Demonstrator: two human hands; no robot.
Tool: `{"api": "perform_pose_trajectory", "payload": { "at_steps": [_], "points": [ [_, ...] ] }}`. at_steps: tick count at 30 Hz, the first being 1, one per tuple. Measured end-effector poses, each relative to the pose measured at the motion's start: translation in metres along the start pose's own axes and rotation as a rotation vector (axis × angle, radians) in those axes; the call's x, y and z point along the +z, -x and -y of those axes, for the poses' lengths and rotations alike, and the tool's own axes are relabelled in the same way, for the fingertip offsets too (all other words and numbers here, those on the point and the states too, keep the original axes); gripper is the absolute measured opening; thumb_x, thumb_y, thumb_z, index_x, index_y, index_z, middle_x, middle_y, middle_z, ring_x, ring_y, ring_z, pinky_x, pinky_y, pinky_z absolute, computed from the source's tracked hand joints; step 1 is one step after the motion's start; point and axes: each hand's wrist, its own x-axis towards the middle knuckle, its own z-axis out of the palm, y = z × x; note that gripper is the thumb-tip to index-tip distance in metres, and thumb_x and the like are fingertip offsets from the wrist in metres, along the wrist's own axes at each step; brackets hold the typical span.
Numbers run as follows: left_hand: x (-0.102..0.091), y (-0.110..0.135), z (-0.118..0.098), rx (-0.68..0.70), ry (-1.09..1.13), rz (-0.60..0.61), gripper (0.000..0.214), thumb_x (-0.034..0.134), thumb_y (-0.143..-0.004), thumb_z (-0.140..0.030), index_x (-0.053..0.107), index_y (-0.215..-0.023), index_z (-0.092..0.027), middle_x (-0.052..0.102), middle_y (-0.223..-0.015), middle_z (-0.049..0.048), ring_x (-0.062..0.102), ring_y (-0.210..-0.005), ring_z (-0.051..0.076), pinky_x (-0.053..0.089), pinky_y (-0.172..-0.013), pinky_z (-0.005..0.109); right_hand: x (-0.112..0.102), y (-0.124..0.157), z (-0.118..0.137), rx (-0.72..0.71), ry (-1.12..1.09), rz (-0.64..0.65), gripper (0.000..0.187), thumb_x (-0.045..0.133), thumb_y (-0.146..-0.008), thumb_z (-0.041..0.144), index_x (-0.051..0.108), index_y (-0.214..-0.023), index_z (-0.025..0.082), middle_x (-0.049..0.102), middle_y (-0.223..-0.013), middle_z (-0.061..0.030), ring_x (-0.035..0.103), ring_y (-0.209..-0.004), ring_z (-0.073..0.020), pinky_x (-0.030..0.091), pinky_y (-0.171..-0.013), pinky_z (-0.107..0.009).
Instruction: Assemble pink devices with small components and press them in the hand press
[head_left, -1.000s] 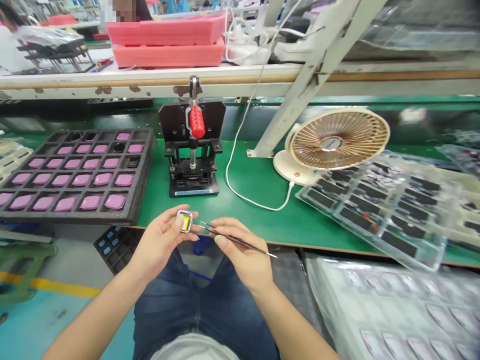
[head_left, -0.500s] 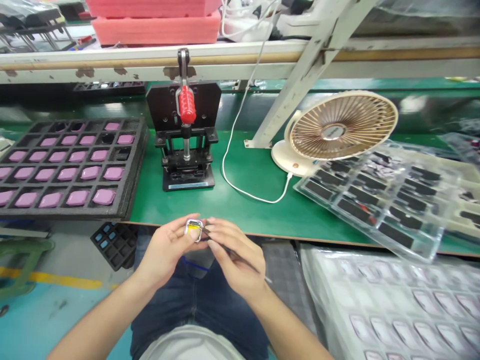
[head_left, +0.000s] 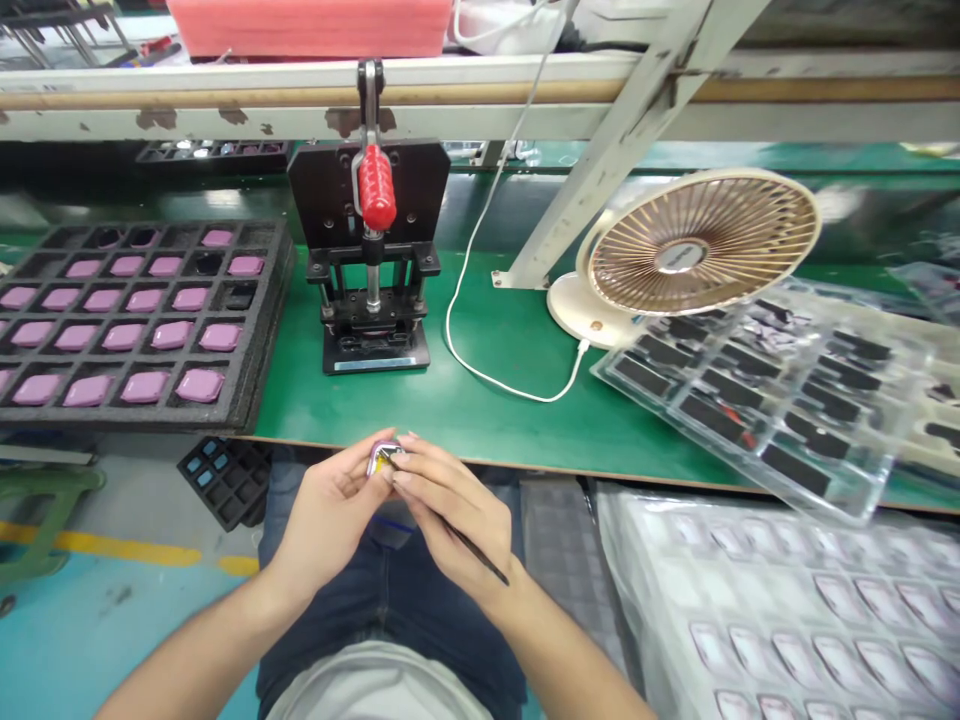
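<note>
Between the fingers and thumb of my left hand (head_left: 337, 510) is a small purple watch case (head_left: 373, 455), its open side facing me with something yellow inside. My right hand (head_left: 457, 510) is closed around thin dark tweezers (head_left: 476, 552). Their back end sticks out below the palm, and their tip reaches the inside of the case. Both hands meet just in front of the table edge, above my lap. Fingers hide part of the case and the tweezer tip.
A black foam tray (head_left: 247, 375) of purple cases sits at left. Behind my hands stands a black press (head_left: 375, 345) with a red handle (head_left: 376, 190). A fan (head_left: 690, 255), its white cable (head_left: 517, 393) and clear plastic trays (head_left: 847, 485) are on the right. Wrapped parts (head_left: 660, 600) lie lower right.
My right hand has moved left over the watch case and covers more of it. The case is tilted more, and the tweezers point into it. The view has shifted slightly downward.
</note>
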Motion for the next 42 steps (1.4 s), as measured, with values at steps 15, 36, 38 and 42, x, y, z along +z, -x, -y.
{"api": "perform_pose_trajectory", "payload": {
  "at_steps": [15,36,38,42],
  "points": [
    [-0.003,-0.002,0.006,-0.141,0.218,0.164,0.039,0.082,-0.095,-0.035,0.078,-0.130,-0.018,0.076,-0.134,0.0148,0.075,-0.117,0.026,0.063,-0.101,0.034,0.002,0.017,-0.010,0.087,-0.035,-0.134,0.048,0.069,-0.099,0.001,0.077,-0.135,0.034,0.075,-0.131,-0.0061,0.070,-0.129,-0.0330,0.061,-0.109,-0.060],
    [0.003,-0.007,0.019,-0.313,0.330,0.138,0.038,0.084,-0.093,-0.028,0.078,-0.127,-0.013,0.070,-0.142,0.0226,0.080,-0.101,0.028,0.065,-0.073,0.029,-0.114,-0.223,-0.168,0.430,0.642,-0.202,0.021,0.066,-0.101,0.012,0.080,-0.115,0.007,0.077,-0.121,-0.0167,0.074,-0.113,-0.0265,0.054,-0.111,-0.038],
    [0.001,-0.004,0.018,-0.324,0.332,0.139,0.041,0.082,-0.095,-0.032,0.077,-0.129,-0.011,0.070,-0.141,0.0241,0.079,-0.106,0.030,0.066,-0.079,0.031,-0.110,-0.235,-0.173,0.464,0.669,-0.136,0.014,0.070,-0.097,0.007,0.081,-0.105,0.005,0.079,-0.112,-0.0192,0.075,-0.110,-0.0299,0.053,-0.111,-0.041],
    [-0.007,0.002,0.017,-0.363,0.308,0.104,0.047,0.082,-0.095,-0.034,0.074,-0.137,-0.015,0.070,-0.143,0.0213,0.076,-0.118,0.032,0.066,-0.093,0.033,-0.107,-0.214,-0.135,0.487,0.753,-0.116,0.018,0.064,-0.105,0.014,0.079,-0.104,0.005,0.080,-0.105,-0.0159,0.075,-0.108,-0.0276,0.052,-0.109,-0.037]
  ]
}}
